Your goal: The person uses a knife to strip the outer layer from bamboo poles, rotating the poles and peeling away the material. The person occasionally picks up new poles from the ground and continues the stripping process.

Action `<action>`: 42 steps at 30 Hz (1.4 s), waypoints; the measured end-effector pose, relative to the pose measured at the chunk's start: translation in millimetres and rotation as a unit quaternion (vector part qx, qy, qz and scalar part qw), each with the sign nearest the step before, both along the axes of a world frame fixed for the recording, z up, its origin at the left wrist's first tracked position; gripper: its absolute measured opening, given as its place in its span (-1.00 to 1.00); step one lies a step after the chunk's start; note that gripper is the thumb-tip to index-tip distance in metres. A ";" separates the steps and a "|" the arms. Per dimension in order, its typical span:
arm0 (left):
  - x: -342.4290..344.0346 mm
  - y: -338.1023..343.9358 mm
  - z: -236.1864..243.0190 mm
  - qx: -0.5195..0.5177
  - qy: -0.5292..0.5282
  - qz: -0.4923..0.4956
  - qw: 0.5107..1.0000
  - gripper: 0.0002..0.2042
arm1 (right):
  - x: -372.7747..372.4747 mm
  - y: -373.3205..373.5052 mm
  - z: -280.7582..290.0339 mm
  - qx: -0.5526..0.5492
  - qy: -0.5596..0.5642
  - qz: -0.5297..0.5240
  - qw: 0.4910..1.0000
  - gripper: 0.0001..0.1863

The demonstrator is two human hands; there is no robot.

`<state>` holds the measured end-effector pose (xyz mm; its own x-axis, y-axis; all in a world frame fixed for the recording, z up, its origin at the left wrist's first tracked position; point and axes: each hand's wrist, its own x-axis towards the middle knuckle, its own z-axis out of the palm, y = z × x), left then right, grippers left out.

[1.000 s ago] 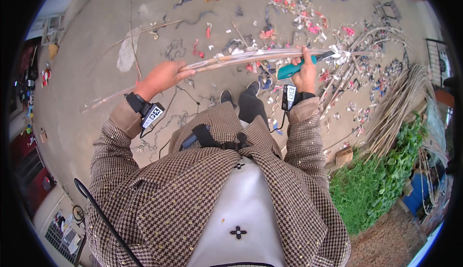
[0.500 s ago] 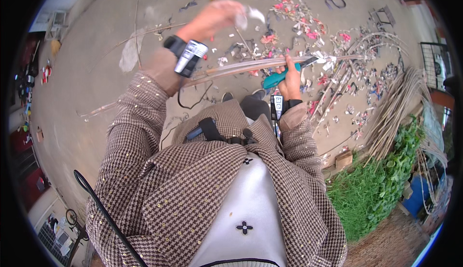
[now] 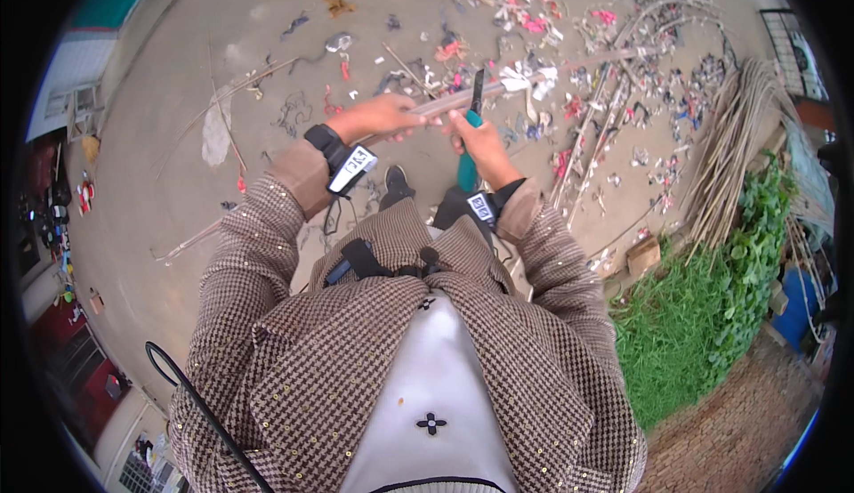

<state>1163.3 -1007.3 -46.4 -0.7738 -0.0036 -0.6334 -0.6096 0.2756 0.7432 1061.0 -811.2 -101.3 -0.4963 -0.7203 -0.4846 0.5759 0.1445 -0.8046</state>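
A bundle of long, thin brown poles (image 3: 454, 101) slants across in front of me. My left hand (image 3: 384, 117) is closed around it. Just right of that, my right hand (image 3: 487, 144) grips a knife (image 3: 468, 164) with a teal handle. The knife's dark blade (image 3: 479, 91) points away from me and crosses the poles. Farther along the bundle, white cloth strips (image 3: 528, 80) are wrapped around it, their ends loose. Whether my right fingers also touch the poles I cannot tell.
Coloured cloth scraps (image 3: 534, 23) litter the concrete ground ahead and to the right. At the right lies a large stack of poles (image 3: 725, 164) beside green plants (image 3: 703, 315) and a brick (image 3: 642, 255). A pale flat sheet (image 3: 216, 128) lies at the left.
My left hand has come down from a raised position, where a white scrap showed at its fingers, and now holds the poles. My right hand has moved left, turning the blade from rightward to away from me.
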 end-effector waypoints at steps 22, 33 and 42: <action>9.1 79.0 -44.0 -0.021 0.019 0.094 0.995 -0.77 | -94.6 88.2 58.7 0.094 -0.535 0.085 0.835 -0.73; 13.0 86.2 -38.1 -0.213 0.080 0.037 0.973 -0.74 | -101.2 66.7 57.9 0.154 -0.578 0.001 0.801 -0.78; 27.5 102.1 -39.0 -0.307 0.079 0.026 0.948 -0.73 | -120.1 72.7 41.5 0.158 -0.624 0.051 0.764 -0.80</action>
